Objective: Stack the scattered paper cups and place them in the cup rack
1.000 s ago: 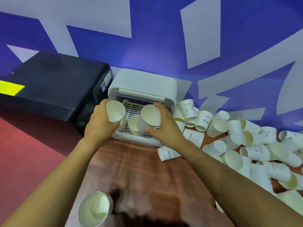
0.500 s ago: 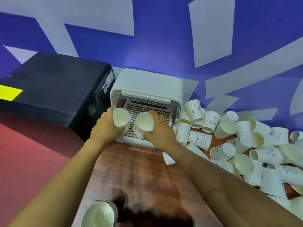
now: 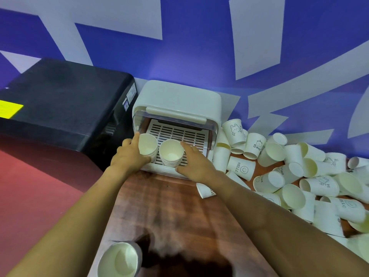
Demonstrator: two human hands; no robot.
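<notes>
The white cup rack (image 3: 175, 100) stands against the wall with its clear lid lifted, and its slotted tray (image 3: 179, 132) is exposed. Two stacks of paper cups sit at the tray's front. My left hand (image 3: 128, 156) grips the left stack (image 3: 147, 147), fingers and thumb curled round it. My right hand (image 3: 194, 162) lies beside the middle stack (image 3: 171, 153), with its straight fingers touching the stack's right side. Several loose printed cups (image 3: 279, 176) are heaped on the table to the right of the rack.
A large black appliance (image 3: 60, 96) stands immediately left of the rack. A single cup (image 3: 119, 260) lies on its side at the near left edge of the wooden table (image 3: 169, 206). Red floor lies beyond the table's left edge.
Both hands have lowered their cups into the rack. The right hand's cup now sits nested on the middle stack, and its fingers have loosened. The left hand still grips its stack.
</notes>
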